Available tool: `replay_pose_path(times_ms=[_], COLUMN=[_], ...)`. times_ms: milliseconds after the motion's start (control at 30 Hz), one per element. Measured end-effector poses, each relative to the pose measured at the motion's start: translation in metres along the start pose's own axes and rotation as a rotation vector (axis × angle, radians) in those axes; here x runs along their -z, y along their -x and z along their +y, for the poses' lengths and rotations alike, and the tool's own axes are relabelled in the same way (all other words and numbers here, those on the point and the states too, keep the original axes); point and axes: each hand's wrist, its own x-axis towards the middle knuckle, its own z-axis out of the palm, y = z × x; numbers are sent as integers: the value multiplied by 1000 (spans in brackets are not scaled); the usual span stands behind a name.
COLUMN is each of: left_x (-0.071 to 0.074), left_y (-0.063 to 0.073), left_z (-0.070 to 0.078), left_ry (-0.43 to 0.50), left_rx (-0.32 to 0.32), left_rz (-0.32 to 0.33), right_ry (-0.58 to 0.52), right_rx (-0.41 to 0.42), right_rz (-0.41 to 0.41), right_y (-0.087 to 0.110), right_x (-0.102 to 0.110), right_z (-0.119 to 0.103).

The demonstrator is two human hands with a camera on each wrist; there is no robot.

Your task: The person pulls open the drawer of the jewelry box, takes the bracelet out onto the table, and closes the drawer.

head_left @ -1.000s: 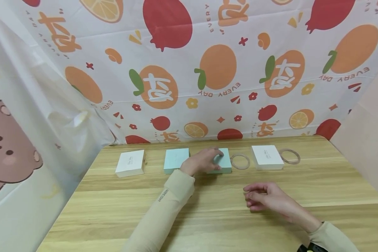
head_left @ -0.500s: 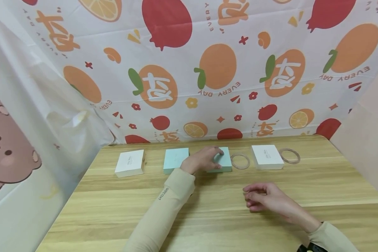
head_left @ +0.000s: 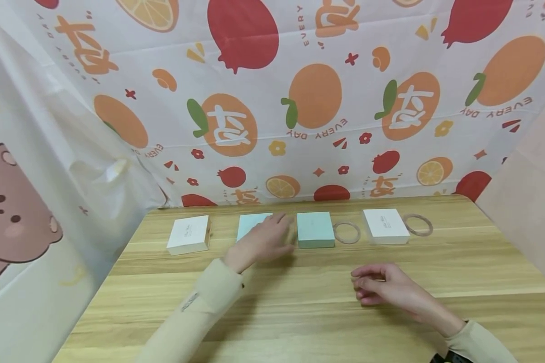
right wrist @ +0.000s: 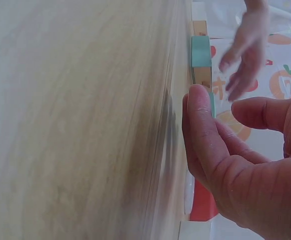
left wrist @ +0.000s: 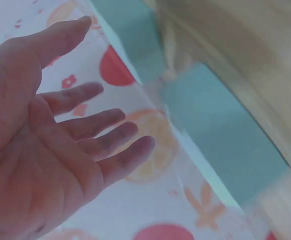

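Note:
My left hand (head_left: pixel 264 241) hovers above the table between two turquoise boxes, blurred by motion, with nothing in it. Its fingers are spread apart in the left wrist view. The left turquoise box (head_left: pixel 249 223) is partly covered by that hand; the right turquoise box (head_left: pixel 315 229) stands fully in sight. Beside the right one lies a thin, pinkish-brown ring (head_left: pixel 347 233). My right hand (head_left: pixel 383 285) rests low over the table at the right, fingers loosely bent and holding nothing, as the right wrist view also shows.
A white box (head_left: pixel 188 235) stands at the far left of the row. Another white box (head_left: pixel 385 226) is toward the right, with a second ring (head_left: pixel 418 225) beside it. A fruit-printed cloth (head_left: pixel 272 116) hangs behind the wooden table (head_left: pixel 309 322).
My left hand has lifted off the right turquoise box and moved left, toward the other turquoise box. The right hand has stayed in place. The boxes and rings look unmoved.

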Motion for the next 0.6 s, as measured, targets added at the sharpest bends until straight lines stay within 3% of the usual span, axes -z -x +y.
replay_pose_path(times_ms=[133,267,400,600], left_x=[-2,-6,-12,-17], left_y=[29,47,54,56], left_z=[-16,-29,-35,-34], left_ry=[0,-5,-52,-98], left_rx=[50,57,50,70], left_rz=[10,20,23,28], right_ry=[1,3,8,8], right_rx=[-4,-10,-14,-5], right_rz=[-7,-10,-14,-27], right_y=[0,0,-2,-3], right_x=[-1,-3,-5,-9], right_z=[0,0,-2,-5])
